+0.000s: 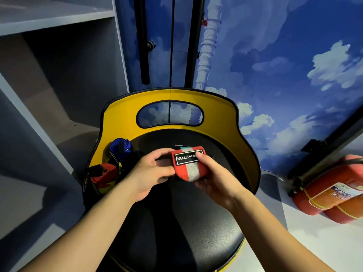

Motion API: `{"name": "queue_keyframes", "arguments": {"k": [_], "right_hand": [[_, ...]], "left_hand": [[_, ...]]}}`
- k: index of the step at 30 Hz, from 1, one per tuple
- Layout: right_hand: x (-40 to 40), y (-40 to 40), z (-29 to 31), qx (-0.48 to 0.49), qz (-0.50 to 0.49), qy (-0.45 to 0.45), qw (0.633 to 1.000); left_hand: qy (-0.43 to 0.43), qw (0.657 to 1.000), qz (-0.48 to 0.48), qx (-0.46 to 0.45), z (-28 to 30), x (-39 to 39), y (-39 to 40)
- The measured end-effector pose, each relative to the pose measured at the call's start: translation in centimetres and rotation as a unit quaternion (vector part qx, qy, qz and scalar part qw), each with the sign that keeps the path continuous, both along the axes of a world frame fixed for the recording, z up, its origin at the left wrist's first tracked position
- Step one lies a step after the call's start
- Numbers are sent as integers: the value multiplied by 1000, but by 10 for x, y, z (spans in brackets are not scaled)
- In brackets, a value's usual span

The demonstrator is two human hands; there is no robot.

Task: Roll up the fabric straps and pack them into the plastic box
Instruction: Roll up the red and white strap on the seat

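Observation:
A rolled red fabric strap (pixel 191 170) with a grey stripe and a black label is held over the black seat of a chair (pixel 176 222). My left hand (pixel 151 171) pinches its left end, and my right hand (pixel 212 177) grips it from the right and below, thumb on the label. At the seat's left side stands a clear plastic box (pixel 98 185), hard to make out. A rolled red strap (pixel 104 175) sits in it, with a blue strap (pixel 119 147) and dark straps just behind.
The chair has a yellow curved backrest (pixel 121 114) with a cut-out. Grey shelving (pixel 49 75) stands to the left. Two red fire extinguishers (pixel 334 193) lie on the pale floor at the right. A sky-painted wall is behind.

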State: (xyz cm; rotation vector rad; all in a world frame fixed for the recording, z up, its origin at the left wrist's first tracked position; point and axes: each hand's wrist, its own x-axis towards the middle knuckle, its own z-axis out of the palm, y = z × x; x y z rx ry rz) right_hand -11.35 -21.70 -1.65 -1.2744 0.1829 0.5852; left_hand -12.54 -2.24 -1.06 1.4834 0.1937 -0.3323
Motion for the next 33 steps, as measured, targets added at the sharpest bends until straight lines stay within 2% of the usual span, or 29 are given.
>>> {"name": "queue_keyframes", "arguments": {"k": [7,11,14,16,21,25,28,31,33], "right_hand": [[6,-4,-5,59,-51,-53,996],[7,-2,-8,91,-66,-76,991],[2,0,-7,91,-53,-115,988],[1,-1,-9,90,-41,-131,987],[4,-5,-8,80,12,-129,988],[6,-10,-4,74,25,-108,991],[12,-16,1,67,5,-126,990],[19,-21,8,-36,-87,-163,982],[18,-22,13,-91,-101,-194,972]], "left_hand": [[-20,997,-25,-67,0,-1,-1],[31,986,19,-165,4,2,-3],[79,988,-26,-128,9,-1,-3],[90,986,-35,-136,9,-3,-3],[69,987,-22,-144,6,-1,3],[48,988,-18,-148,6,0,5],[22,991,-29,-131,6,0,5],[19,994,-58,-89,2,-3,3],[30,995,-74,-58,-2,-5,0]]}}
